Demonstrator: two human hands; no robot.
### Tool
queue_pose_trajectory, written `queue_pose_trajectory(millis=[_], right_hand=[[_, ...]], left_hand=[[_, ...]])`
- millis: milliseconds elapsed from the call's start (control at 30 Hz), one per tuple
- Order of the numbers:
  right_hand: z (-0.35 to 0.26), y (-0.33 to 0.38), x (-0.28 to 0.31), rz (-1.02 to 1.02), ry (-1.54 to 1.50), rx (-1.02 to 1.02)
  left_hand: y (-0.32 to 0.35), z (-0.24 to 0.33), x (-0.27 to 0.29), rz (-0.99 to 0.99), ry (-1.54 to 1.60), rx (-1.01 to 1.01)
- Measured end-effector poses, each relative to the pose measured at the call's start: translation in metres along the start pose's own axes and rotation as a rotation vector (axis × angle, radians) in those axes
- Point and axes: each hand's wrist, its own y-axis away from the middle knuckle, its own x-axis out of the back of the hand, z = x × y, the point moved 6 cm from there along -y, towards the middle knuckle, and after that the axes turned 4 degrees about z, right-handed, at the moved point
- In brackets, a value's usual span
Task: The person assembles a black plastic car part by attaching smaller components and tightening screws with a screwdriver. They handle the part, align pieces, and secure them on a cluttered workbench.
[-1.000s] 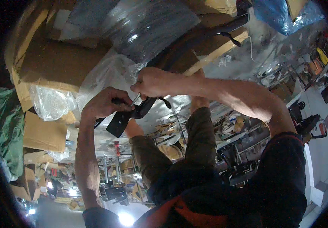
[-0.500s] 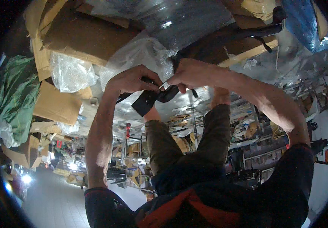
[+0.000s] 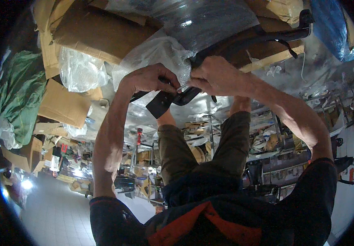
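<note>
My left hand [image 3: 149, 78] is closed, its thumb and fingertips pinched at the edge of a dark, long curved part. That part ends below the fingers in a flat black plate [image 3: 159, 105] and a black curved section [image 3: 187, 96]. Opposite it, my right hand [image 3: 218, 76] is closed too, its fingertips on a slim shiny metal piece [image 3: 181, 87] that bridges the gap between both hands. The exact kind of this piece is too small to make out. Behind the right hand a long black arm [image 3: 246, 43] runs to the upper right.
Clear plastic wrap [image 3: 154, 53] lies over brown cardboard [image 3: 99, 33] beyond my hands. Bubble wrap [image 3: 81, 70] and a green plastic sheet [image 3: 23, 96] are at the left, blue film [image 3: 331, 28] at the upper right. Cluttered shelves [image 3: 275, 168] show near my legs.
My right-hand fingers have curled in closer around the metal piece, and its wrist has turned slightly. The left hand keeps its pinch. The whole view has shifted a little.
</note>
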Motion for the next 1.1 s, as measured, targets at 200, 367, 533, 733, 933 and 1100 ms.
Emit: queue_pose_trajectory(millis=[200, 367, 533, 733, 933, 1100], right_hand=[[0.023, -0.012, -0.013, -0.053, -0.233, -0.445], [-0.001, 0.003, -0.002, 0.078, 0.213, 0.114], [0.01, -0.002, -0.015, -0.06, 0.258, 0.014], [0.012, -0.001, -0.011, 0.005, -0.125, -0.233], [-0.009, 0.014, -0.001, -0.031, 0.113, 0.182], [0.012, 0.0, -0.014, 0.024, -0.178, -0.123]], left_hand=[[0.001, 0.003, 0.0, -0.006, -0.013, -0.011], [0.0, 0.008, 0.0, -0.027, -0.035, -0.037], [0.003, 0.001, -0.003, -0.03, -0.023, 0.059], [0.002, -0.001, -0.003, 0.012, 0.0, 0.047], [0.003, 0.001, -0.001, -0.012, -0.072, -0.022], [0.001, -0.007, -0.001, 0.071, -0.116, -0.106]])
